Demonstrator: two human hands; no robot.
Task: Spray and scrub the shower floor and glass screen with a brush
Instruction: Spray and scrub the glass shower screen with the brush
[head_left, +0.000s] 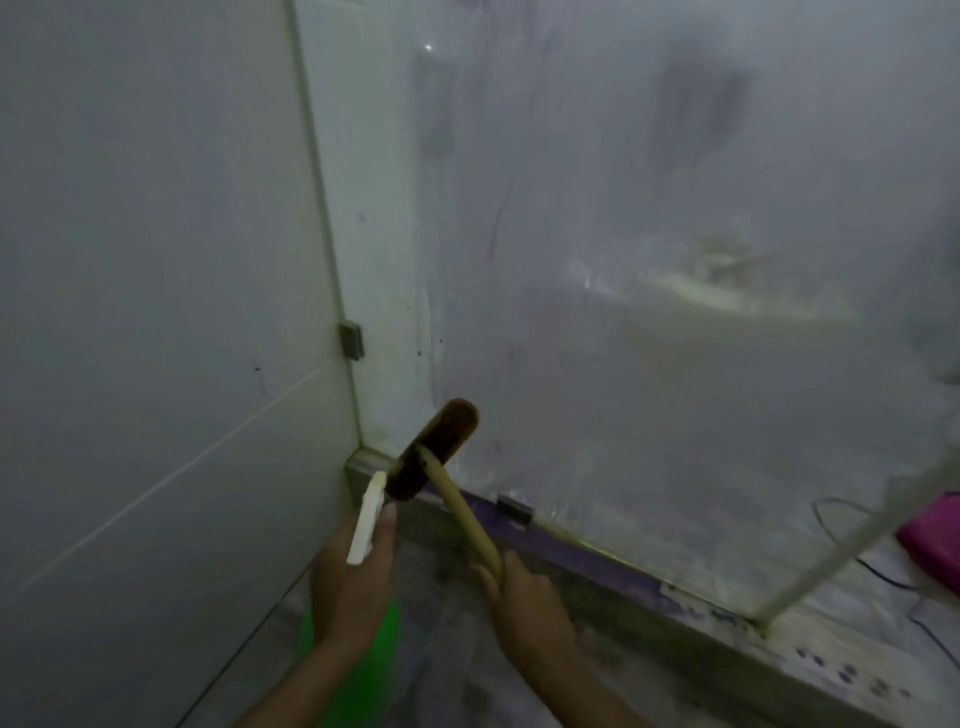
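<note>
My right hand (524, 597) grips the pale wooden handle of a brush (434, 449). Its dark brown head is pressed against the bottom left corner of the misted glass screen (649, 312). My left hand (353, 577) holds a green spray bottle (363, 654) by its white nozzle top, which points toward the brush head. Purple liquid lines the raised sill (597, 566) under the glass. The grey shower floor (452, 649) lies below my hands.
A white tiled wall (156, 312) stands on the left, meeting the glass at a metal bracket (351, 339). Beyond the glass at the right lie a pink object (935, 545), a thin cable and a white pipe (852, 540).
</note>
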